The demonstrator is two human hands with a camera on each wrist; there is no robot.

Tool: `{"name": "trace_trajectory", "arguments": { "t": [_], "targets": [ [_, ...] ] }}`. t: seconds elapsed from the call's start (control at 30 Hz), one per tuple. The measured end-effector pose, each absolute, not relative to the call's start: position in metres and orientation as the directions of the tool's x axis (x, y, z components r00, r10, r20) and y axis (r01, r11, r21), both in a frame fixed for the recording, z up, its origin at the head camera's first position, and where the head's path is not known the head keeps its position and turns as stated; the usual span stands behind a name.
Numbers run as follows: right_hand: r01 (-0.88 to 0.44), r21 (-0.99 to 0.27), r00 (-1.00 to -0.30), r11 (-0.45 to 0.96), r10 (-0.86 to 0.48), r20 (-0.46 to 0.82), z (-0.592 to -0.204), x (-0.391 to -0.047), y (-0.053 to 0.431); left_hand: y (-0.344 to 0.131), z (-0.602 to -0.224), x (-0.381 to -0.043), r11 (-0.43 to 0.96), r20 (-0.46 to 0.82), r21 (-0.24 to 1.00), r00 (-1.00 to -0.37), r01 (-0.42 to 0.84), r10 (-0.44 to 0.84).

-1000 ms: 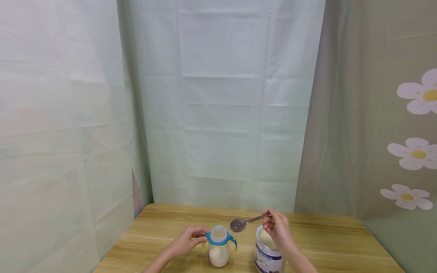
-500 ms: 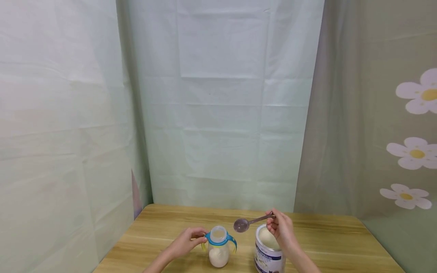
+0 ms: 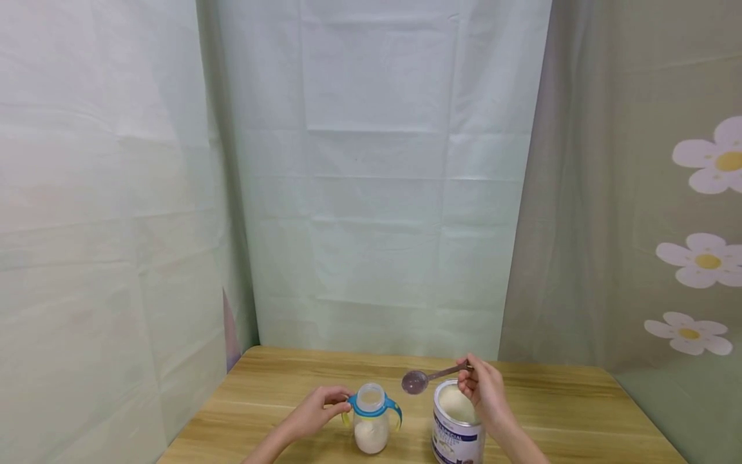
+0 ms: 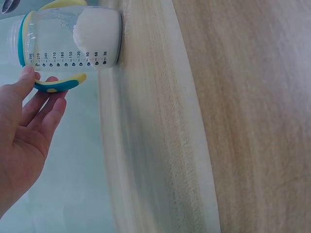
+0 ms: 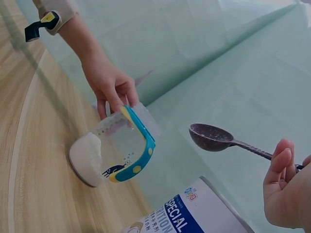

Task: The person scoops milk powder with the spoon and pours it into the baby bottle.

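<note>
An uncapped clear baby bottle [image 3: 371, 433] with blue-and-yellow handles stands upright on the table, white powder in its lower part. My left hand [image 3: 313, 411] pinches the bottle's left handle [image 4: 58, 86] between thumb and fingers. In my right hand [image 3: 484, 393] is the handle end of a dark measuring spoon [image 5: 211, 137]. Its bowl [image 3: 414, 382] hangs level with the bottle's mouth, between bottle and can, with only traces of powder showing. Just below the right hand stands an open milk powder can [image 3: 458, 439], pale powder visible inside.
The wooden table [image 3: 278, 374] has rounded far corners. Pale cloth curtains [image 3: 377, 193] hang behind it and along both sides. White flowers [image 3: 698, 261] are printed on the right curtain.
My right hand has shifted slightly right with the spoon, drawing the bowl away from the bottle and closer to the can. The left hand and bottle have stayed put.
</note>
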State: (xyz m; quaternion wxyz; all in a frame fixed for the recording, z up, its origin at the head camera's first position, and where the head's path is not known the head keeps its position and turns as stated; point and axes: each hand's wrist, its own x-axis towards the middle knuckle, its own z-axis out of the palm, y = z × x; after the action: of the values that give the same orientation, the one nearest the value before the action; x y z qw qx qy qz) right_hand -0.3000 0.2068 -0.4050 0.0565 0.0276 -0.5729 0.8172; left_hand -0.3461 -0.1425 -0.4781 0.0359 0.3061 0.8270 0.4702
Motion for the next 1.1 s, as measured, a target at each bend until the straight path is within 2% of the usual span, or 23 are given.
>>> {"name": "trace_trajectory", "arguments": {
  "t": [0.37, 1.1],
  "targets": [
    [-0.155, -0.933, -0.988, -0.324, 0.058, 0.144, -0.405, -0.298, 0.210, -0.142, -0.479, -0.346, 0.372, 0.235, 0.794, -0.807, 0.481, 0.542],
    [-0.154, -0.936, -0.987, -0.316, 0.088, 0.133, -0.406, -0.296, 0.223, -0.143, -0.480, -0.346, 0.377, 0.248, 0.780, -0.800, 0.499, 0.547]
  ]
}}
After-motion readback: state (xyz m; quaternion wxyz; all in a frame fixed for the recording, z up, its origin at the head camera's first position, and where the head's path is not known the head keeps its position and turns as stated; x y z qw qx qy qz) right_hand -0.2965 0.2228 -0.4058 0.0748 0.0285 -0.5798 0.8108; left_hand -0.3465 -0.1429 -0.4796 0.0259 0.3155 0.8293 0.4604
